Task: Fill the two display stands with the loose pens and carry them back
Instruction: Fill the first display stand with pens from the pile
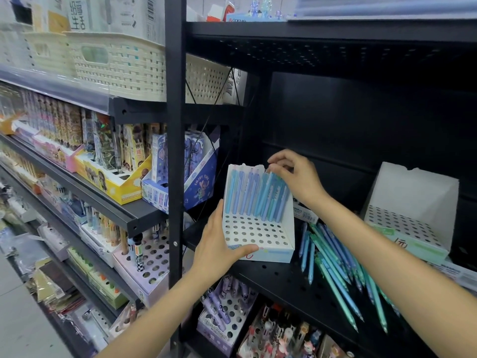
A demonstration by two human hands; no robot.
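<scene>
Gripping the front corner of the pen stand (258, 228) at frame centre, left hand (219, 244) curls round it. Right hand (291, 177) pinches a blue pen (271, 195) standing in it. Loose pens (335, 264) lie right, beside second stand (410, 210).

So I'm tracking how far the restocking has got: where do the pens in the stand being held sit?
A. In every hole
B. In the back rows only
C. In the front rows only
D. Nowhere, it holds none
B: the pens in the stand fill its back rows while the front holes of the held stand are bare, with the left hand gripping its front corner and the right hand at the pen tops.
</scene>
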